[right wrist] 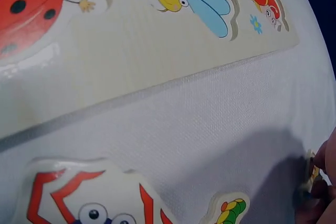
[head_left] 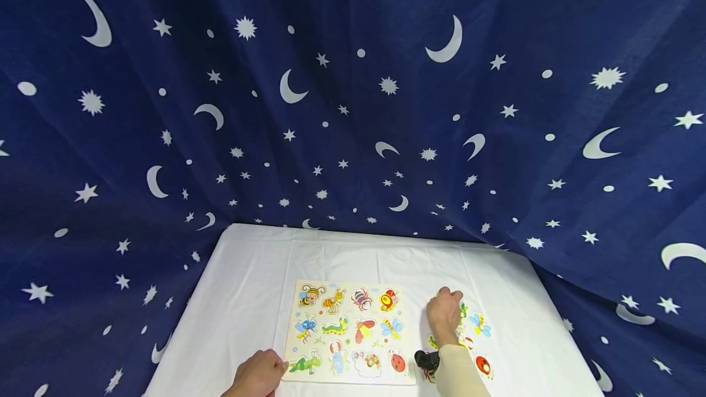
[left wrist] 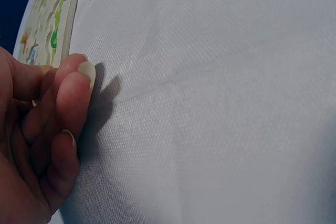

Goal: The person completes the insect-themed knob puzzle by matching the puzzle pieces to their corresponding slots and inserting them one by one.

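Note:
A wooden insect puzzle board [head_left: 380, 343] lies flat on the white table. My left hand [head_left: 259, 372] grips its near left corner; in the left wrist view, the curled fingers [left wrist: 71, 93] are right at the board's edge. To the right of the board, my right hand [head_left: 444, 314] is over the loose pieces. The right wrist view has its fingertips pinching a small puzzle piece [right wrist: 312, 169], mostly hidden by the fingers. A spider piece [right wrist: 94, 198] and a green caterpillar piece [right wrist: 231, 211] lie on the cloth beside the board.
More loose pieces lie about the right forearm, among them a blue-winged bee piece [head_left: 480, 325] and a ladybug piece [head_left: 483, 366]. A white cloth [head_left: 254, 287] covers the table. Behind it hangs a dark blue curtain [head_left: 353, 109] with moons and stars.

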`<state>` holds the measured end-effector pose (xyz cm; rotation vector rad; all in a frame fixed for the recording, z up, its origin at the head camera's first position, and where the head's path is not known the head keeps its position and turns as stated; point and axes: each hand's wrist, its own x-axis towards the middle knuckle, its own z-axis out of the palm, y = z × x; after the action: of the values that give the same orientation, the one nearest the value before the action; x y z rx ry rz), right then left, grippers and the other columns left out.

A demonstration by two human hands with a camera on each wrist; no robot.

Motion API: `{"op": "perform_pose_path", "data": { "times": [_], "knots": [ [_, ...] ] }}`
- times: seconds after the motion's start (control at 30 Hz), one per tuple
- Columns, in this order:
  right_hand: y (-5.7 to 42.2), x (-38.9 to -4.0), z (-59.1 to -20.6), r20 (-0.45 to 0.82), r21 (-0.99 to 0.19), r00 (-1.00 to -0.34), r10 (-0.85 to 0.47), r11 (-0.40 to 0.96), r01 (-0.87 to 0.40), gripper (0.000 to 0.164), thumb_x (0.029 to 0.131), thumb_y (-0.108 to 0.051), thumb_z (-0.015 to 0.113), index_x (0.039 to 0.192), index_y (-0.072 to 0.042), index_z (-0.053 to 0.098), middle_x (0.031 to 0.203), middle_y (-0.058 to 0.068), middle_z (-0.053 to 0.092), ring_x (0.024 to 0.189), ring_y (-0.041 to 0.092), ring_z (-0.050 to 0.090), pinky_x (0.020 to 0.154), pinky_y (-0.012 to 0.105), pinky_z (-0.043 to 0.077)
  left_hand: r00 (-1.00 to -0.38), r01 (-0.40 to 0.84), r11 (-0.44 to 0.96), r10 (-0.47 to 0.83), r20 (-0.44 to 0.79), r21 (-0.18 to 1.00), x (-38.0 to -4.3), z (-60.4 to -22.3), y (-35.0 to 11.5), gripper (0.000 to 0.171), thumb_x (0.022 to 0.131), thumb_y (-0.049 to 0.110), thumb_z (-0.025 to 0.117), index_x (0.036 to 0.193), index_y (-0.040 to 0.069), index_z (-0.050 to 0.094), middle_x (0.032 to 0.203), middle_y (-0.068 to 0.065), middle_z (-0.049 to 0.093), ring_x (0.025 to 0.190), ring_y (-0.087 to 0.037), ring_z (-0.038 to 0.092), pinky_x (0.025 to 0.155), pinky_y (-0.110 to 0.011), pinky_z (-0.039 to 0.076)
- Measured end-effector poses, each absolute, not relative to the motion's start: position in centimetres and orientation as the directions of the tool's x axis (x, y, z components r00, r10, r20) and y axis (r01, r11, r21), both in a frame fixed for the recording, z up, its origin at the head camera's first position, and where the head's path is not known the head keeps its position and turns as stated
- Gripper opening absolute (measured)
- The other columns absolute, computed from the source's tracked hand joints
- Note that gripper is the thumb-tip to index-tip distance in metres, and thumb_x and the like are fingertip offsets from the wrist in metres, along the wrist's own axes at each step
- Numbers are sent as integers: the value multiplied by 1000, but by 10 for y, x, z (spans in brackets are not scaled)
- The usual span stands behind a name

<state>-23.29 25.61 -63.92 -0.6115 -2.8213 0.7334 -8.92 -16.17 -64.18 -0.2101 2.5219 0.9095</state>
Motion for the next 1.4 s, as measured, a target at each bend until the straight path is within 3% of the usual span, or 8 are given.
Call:
{"op": "perform_pose_path", "data": {
  "times": [0.13,0.3,0.47,0.6,1.0,1.4],
  "knots": [
    [259,-232,-637,0,-478,-892,453,783,398,27,90,-12,49,105,11,49,106,34,42,72,49,57,60,54,47,-895,-269,776,17,-445,571,-91,-641,-162,24,91,33,63,84,11,66,55,-1,54,45,-13,53,47,-29,38],
    [262,-232,-635,-18,-468,-878,478,772,430,27,90,-14,49,102,10,49,97,38,55,82,54,58,67,59,47,-907,-241,774,36,-420,586,-92,-643,-162,24,91,33,63,84,10,67,51,0,55,43,-11,53,47,-29,38],
    [265,-231,-638,3,-487,-885,466,774,406,22,91,-9,45,99,10,52,92,37,61,84,54,60,71,58,47,-900,-265,771,17,-435,579,-90,-643,-160,24,91,32,63,85,10,67,57,-1,54,50,-14,53,50,-30,38],
    [262,-232,-643,50,-503,-892,450,783,367,19,91,-6,44,96,7,57,87,32,63,82,49,62,72,56,46,-894,-286,777,-5,-448,562,-89,-643,-158,24,91,33,64,85,10,66,64,-2,52,58,-16,50,54,-31,37],
    [233,-245,-634,253,-631,-896,365,764,132,14,86,-5,56,95,2,64,80,19,64,72,34,63,67,50,48,-897,-281,781,-7,-442,557,-90,-644,-161,24,91,34,63,84,11,66,62,-2,53,55,-15,51,52,-31,37],
    [212,-246,-633,262,-629,-919,295,774,69,12,81,-5,63,93,-3,65,71,7,58,65,21,55,63,35,42,-902,-269,784,-1,-432,559,-90,-646,-162,23,90,32,64,82,12,67,56,-1,54,48,-14,52,48,-30,37]
  ]
}}
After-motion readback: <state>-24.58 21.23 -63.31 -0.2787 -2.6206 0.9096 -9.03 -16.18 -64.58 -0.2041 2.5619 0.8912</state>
